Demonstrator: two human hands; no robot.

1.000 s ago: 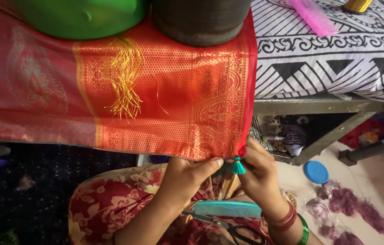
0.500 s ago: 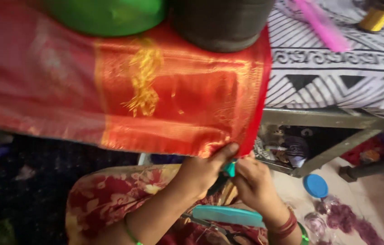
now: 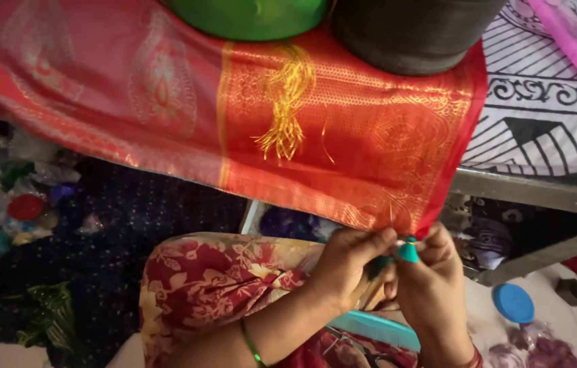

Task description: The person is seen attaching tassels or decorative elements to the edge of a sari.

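A red cloth (image 3: 166, 109) with gold woven borders hangs over the edge of a bed, with a bunch of gold threads (image 3: 287, 102) lying on it. My left hand (image 3: 351, 262) and my right hand (image 3: 431, 279) meet at the cloth's lower right corner. Between the fingers of both hands sits a small teal tassel (image 3: 408, 252) at the cloth's hem. My left hand pinches the hem just beside it. A teal comb (image 3: 377, 328) lies on my lap below the hands, with scissors partly hidden under it.
A green bowl (image 3: 247, 13) and a dark round container (image 3: 411, 34) stand on the cloth. A black-and-white patterned sheet (image 3: 547, 116) holds a pink comb (image 3: 568, 41). A blue lid (image 3: 513, 303) and purple thread lie on the floor at right; bags of clutter at left.
The view has shifted so the cloth and hands sit further right. My hands have stayed together on the teal tassel at the hem corner.
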